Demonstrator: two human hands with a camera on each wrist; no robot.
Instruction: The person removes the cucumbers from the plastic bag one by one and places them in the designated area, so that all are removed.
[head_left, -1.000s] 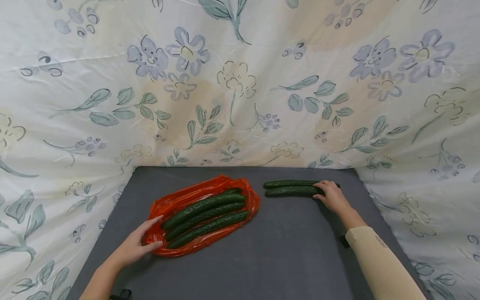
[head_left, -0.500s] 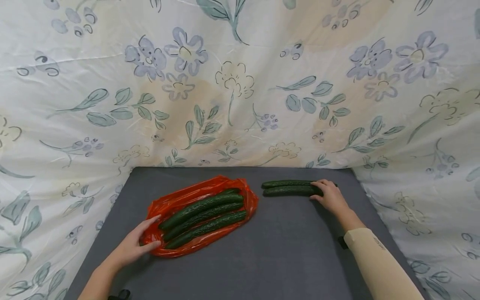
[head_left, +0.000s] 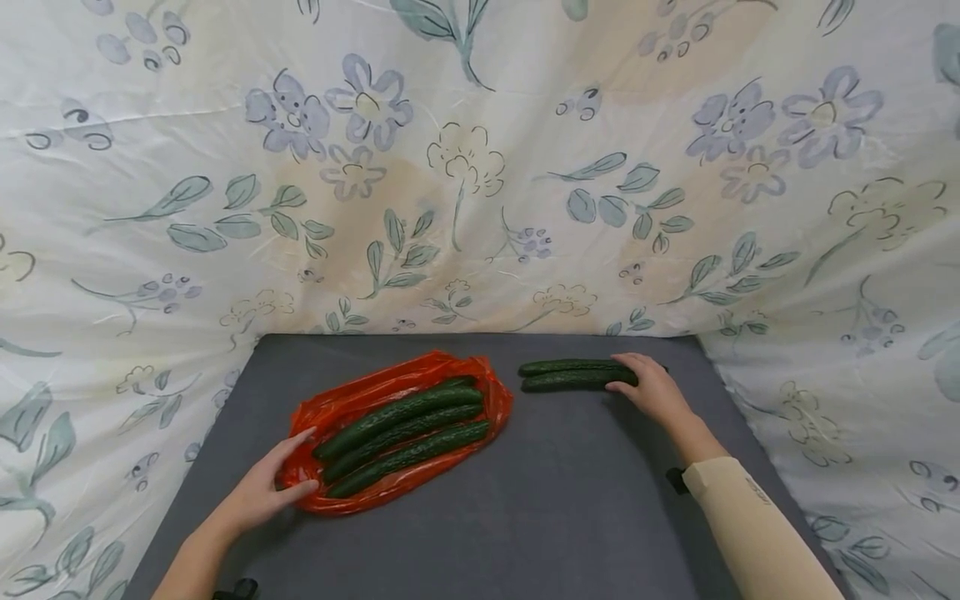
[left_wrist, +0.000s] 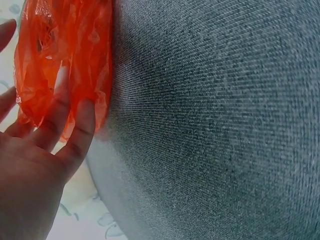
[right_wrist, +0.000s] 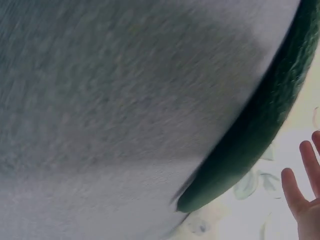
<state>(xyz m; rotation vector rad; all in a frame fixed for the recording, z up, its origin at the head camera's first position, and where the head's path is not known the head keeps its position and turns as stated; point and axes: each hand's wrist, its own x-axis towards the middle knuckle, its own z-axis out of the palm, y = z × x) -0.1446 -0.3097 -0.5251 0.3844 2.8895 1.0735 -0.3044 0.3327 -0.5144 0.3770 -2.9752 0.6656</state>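
Note:
Several long dark green cucumbers (head_left: 405, 425) lie side by side in a red plastic bag (head_left: 330, 402) on the left of the table. At the bag's near-left end rests my left hand (head_left: 258, 492), its thumb and fingers spread. The left wrist view shows straight fingers (left_wrist: 80, 125) against the crinkled bag. Farther right, my right hand (head_left: 651, 392) lies over the right part of two more cucumbers (head_left: 558, 381), thumb on the near side. One cucumber (right_wrist: 260, 125) crosses the right wrist view, with extended fingers (right_wrist: 292, 187) beyond it.
A dark grey cloth-like surface (head_left: 517, 517) covers the table. Pale floral fabric (head_left: 465, 208) hangs behind it and down both sides. The pair of cucumbers lies just right of the bag, near the table's back edge.
The head view has shifted a little, so everything sits slightly farther left. My right hand has crept a little to the left along the cucumbers; the left hand stays on the bag.

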